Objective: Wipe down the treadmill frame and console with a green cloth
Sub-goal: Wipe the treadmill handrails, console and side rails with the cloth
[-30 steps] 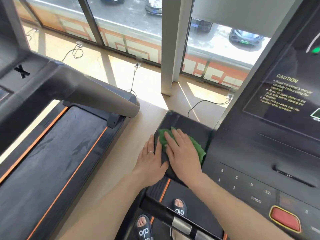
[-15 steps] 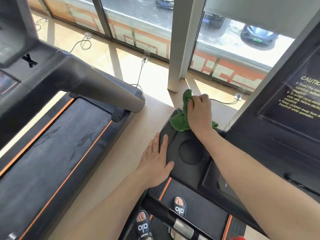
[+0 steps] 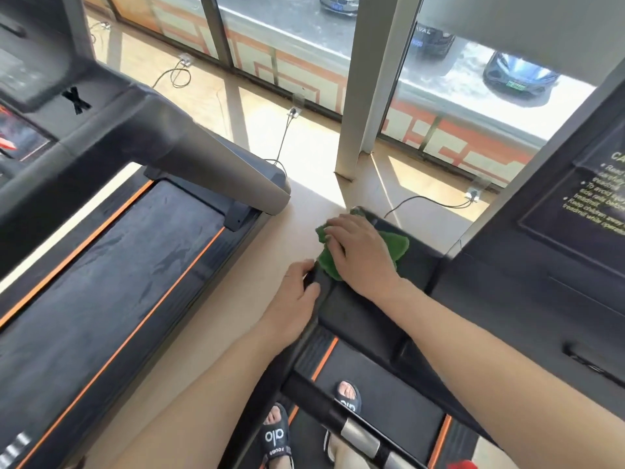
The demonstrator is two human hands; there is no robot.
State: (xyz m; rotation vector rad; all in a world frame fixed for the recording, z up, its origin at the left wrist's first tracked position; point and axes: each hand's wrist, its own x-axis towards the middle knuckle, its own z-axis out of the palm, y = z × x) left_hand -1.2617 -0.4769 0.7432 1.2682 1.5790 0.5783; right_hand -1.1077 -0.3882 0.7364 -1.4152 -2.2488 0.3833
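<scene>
Right hand (image 3: 363, 253) flat on the green cloth (image 3: 395, 245), fingers spread and relaxed, pressing it onto the black side tray (image 3: 419, 265) left of the console (image 3: 558, 272). The cloth sits bunched at the tray's far-left corner, part of it spilling over the left edge. Left hand (image 3: 294, 299) grips the tray's near-left rim, fingers curled over the side, thumb on top, steadying the body.

This looks like the frame-wiping step, working the tray's outer corner. Next move, by my reading: drag the cloth back along the tray towards the near end, or swing right onto the console face, which shows no cloth on it yet.

Room to move? Open floor (image 3: 236, 299) runs left of the tray, between it and the neighbouring treadmill (image 3: 118, 265), so the left edge has free space beyond it. On the right the console wall rises close, so strokes that way must stop short or climb. The near handlebar (image 3: 358, 434) lies below, well apart from both hands.
</scene>
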